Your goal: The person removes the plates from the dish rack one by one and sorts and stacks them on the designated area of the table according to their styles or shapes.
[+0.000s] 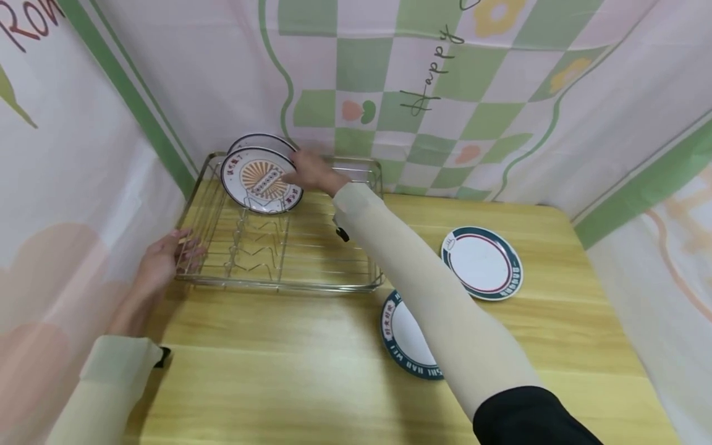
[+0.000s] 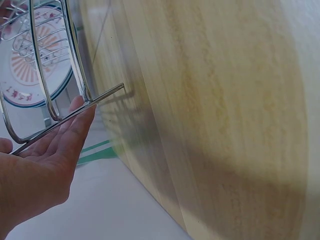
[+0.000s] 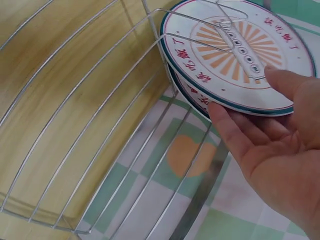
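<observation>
A white plate (image 1: 261,180) with a dark rim and an orange sunburst stands upright at the back left of a wire dish rack (image 1: 278,287). My right hand (image 1: 316,172) pinches its right edge. The thumb (image 3: 285,82) lies on the plate's printed face and the fingers reach behind it. Just behind stands a second dark-rimmed plate (image 1: 261,141), mostly hidden by the first. At the rack's front left corner, my left hand (image 1: 161,259) grips the wire frame. In the left wrist view, its fingers (image 2: 75,135) pass behind the frame's bottom rail.
Two white plates with wide dark green rims lie on the wooden table (image 1: 267,383), right of the rack. The farther plate (image 1: 483,262) is in full view; my right sleeve partly covers the nearer plate (image 1: 408,337). A patterned cloth (image 1: 361,62) hangs behind the rack.
</observation>
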`<state>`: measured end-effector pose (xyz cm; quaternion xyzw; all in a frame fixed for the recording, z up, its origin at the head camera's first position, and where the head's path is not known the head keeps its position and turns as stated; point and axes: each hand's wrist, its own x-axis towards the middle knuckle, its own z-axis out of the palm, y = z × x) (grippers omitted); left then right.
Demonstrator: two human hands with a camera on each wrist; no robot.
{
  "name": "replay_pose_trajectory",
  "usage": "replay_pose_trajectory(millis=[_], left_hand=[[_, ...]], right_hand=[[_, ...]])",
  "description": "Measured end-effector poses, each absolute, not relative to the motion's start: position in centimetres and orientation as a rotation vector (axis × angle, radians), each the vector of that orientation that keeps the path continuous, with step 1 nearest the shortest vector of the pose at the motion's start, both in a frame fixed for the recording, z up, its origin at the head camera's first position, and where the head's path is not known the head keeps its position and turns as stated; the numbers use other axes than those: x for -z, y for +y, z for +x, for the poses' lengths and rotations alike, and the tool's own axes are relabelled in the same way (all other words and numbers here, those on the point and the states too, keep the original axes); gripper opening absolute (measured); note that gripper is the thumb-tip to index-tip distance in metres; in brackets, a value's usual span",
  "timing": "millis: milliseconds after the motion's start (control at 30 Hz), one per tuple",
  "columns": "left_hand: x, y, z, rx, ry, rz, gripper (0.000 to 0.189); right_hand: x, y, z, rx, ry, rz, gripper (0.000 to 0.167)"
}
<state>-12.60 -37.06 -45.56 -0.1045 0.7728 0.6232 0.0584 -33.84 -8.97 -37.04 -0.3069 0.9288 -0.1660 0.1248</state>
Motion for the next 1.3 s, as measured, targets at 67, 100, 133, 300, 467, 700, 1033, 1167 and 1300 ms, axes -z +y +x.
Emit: replay_pose_trajectory(millis=[67, 100, 133, 300, 467, 700, 1033, 1167, 1300], left_hand=[[45.5, -37.0, -12.7, -1.895, 2.335, -0.319, 0.071], [45.5, -37.0, -12.7, -1.896, 2.333, -0.319, 0.071], [45.6, -37.0, -12.7, -1.892, 2.335, -0.316, 0.071], [45.6, -37.0, -12.7, -1.890, 2.332, -0.313, 0.071], [45.5, -37.0, -12.8, -1.880, 2.335, -0.314, 0.071], [45.3, -36.9, -12.8, -1.912, 2.326, -0.309, 0.070], [45.4, -36.8, -12.6, -1.957, 2.279, -0.334, 0.069], [45.6, -36.7, -12.6, -1.985, 2.257, -0.329, 0.068], [45.5, -36.7, -12.5, -2.013, 2.245, -0.325, 0.068]], right_hand=[[37.2, -9.1, -33.6, 0.472, 2.668, -0.890, 0.045], [37.4, -9.2, -33.5, 0.462, 2.650, -0.902, 0.045], [37.5, -9.4, -33.4, 0.463, 2.635, -0.916, 0.044], [38.0, -9.9, -33.0, 0.502, 2.646, -1.001, 0.032], [38.3, -9.9, -33.0, 0.533, 2.685, -1.011, 0.031], [37.8, -9.7, -33.1, 0.596, 2.724, -0.946, 0.034], [35.9, -8.0, -33.1, 0.788, 2.708, -0.976, 0.033], [35.0, -6.5, -33.4, 0.948, 2.682, -1.013, 0.031], [33.9, -4.8, -33.5, 1.052, 2.672, -1.044, 0.030]])
